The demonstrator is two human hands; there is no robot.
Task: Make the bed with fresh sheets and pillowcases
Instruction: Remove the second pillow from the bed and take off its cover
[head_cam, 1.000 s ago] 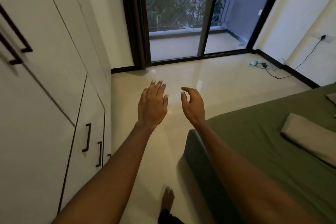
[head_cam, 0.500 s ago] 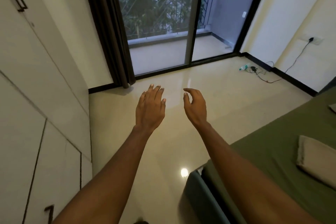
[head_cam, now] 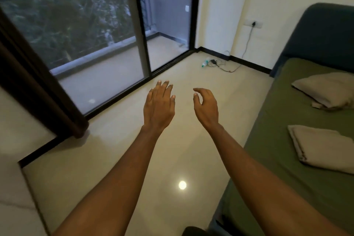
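Left hand (head_cam: 159,107), 11 o'clock: grip apart, fingers straight, empty. Right hand (head_cam: 206,107), 1 o'clock: grip apart, fingers loosely curled, empty. Bed (head_cam: 287,188), 3 o'clock, green-sheeted, carrying folded beige sheet (head_cam: 321,151); pillow (head_cam: 325,90), 2 o'clock

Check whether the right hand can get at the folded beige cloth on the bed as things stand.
Probably yes. The right hand hangs empty over the floor, and the folded beige cloth lies uncovered on the bed to its right, nothing between them.
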